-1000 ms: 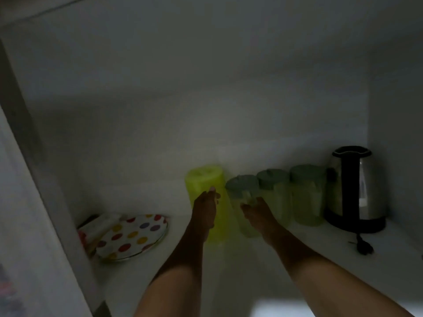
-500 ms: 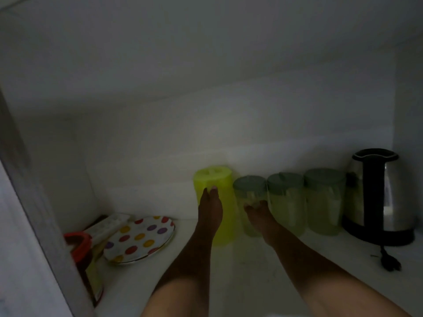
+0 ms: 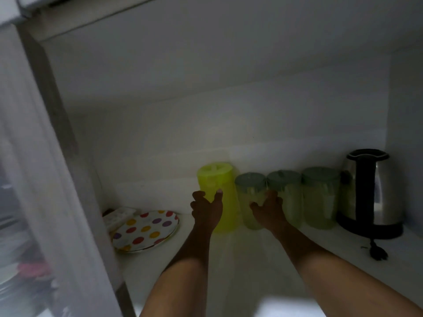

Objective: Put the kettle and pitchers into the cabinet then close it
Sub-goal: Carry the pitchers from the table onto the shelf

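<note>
Both arms reach far into the cabinet (image 3: pixel 297 124). Left hand (image 3: pixel 207 208) cups the yellow pitcher (image 3: pixel 216 186), fingers spread. Right hand (image 3: pixel 269 207) hangs open before a green pitcher (image 3: pixel 250 195).

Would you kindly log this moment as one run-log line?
left hand: open at bright yellow plastic pitcher | right hand: open at pale green lidded pitcher | steel kettle: shelved | cabinet: open

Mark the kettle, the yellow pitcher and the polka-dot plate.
kettle (image 3: pixel 384 193), head view, steel body right of handle
yellow pitcher (image 3: pixel 212 175), head view, lid
polka-dot plate (image 3: pixel 146 228), head view, centre
</note>
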The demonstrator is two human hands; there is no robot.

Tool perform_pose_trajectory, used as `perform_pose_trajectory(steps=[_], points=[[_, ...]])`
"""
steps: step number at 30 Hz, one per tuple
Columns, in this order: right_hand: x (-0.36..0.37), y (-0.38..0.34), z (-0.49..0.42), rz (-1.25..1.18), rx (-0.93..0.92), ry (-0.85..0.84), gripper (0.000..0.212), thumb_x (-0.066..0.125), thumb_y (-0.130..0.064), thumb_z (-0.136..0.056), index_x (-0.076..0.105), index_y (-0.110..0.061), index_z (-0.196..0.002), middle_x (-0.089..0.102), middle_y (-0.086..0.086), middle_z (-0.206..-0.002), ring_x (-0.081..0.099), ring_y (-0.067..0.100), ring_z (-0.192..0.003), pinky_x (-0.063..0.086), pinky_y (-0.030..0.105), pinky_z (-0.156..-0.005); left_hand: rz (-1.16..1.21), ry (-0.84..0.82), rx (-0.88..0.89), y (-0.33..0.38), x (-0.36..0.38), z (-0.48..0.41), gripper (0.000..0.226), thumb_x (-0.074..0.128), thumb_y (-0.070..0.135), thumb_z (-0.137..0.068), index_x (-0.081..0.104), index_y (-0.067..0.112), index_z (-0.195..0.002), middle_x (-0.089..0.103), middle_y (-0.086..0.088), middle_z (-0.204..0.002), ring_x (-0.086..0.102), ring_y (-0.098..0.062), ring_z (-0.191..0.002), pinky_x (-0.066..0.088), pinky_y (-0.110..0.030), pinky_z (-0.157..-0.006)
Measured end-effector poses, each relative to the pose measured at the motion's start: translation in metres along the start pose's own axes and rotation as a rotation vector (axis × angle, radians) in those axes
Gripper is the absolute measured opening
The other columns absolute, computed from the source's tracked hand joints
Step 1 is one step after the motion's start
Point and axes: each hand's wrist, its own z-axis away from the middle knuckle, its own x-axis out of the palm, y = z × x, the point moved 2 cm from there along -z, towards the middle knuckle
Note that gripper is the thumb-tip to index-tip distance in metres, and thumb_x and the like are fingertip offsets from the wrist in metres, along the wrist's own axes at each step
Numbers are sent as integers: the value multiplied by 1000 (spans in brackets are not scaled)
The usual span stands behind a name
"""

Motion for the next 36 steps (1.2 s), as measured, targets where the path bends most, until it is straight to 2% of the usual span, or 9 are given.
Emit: perform_pose_trajectory(steps=[5,9,12,15,17,20,24,31,36], points=[[-22,-22,42,69,-83,13,73,64,-33,-90,28,-6,-148,37,21,-145,48,39,-126,46,39,-96,-133,-148,48,13,-27,40,52,69,39,-88,44,16,-127,52,-16,-131,58,-35,-115,48,-36,-90],[-35,-50,99,168,-131,-56,25,57,-27,-91,62,-12,-111,61,14,-126,58,30,-107,37,26,-77,-183,-278,67,28,-66,87,52,65,41,-89,46,23,-134,57,-3,-126,60,-28,-117,49,-32,-93],[-40,-74,155,222,-222,-9,17,53,-20,-89,68,-14,-93,66,12,-111,61,30,-99,41,28,-75,-236,-304,97,37,-107,130,43,65,42,-89,56,23,-126,58,-2,-122,60,-27,-114,52,-36,-96],[-35,-93,217,57,-286,29,12,57,-14,-89,66,-8,-84,65,14,-86,61,26,-82,44,30,-70,-178,-361,139,38,-157,184,22,65,35,-92,65,19,-105,62,-7,-99,59,-25,-91,54,-36,-78],[-25,-108,256,20,-304,50,12,58,-14,-88,67,-14,-80,67,9,-83,63,27,-82,48,31,-73,-143,-388,109,37,-198,216,24,61,32,-95,66,13,-109,63,-9,-98,59,-24,-86,49,-33,-72],[11,-137,318,-63,-315,36,15,57,-18,-84,62,-21,-70,72,7,-86,67,32,-88,56,39,-82,-144,-383,54,27,-281,257,27,58,32,-97,67,11,-112,71,-8,-108,68,-25,-89,53,-38,-82],[83,-185,411,-135,-384,-56,12,57,-25,-81,62,-22,-71,74,5,-87,66,31,-88,55,41,-82,-210,-228,-12,0,-416,290,22,58,31,-95,70,15,-105,74,-6,-104,72,-23,-82,54,-36,-75],[247,-264,583,-165,-546,-518,8,58,-21,-80,65,-21,-77,72,3,-83,67,29,-86,55,38,-81,-293,169,-182,-70,-655,355,26,56,32,-98,66,14,-114,71,-7,-110,70,-26,-98,54,-45,-91],[370,-288,709,-157,-591,-871,16,54,-28,-77,65,-21,-84,70,7,-88,67,31,-83,60,42,-76,-333,455,-364,-140,-795,408,26,56,28,-97,64,11,-115,68,-17,-117,67,-30,-95,51,-39,-79]])
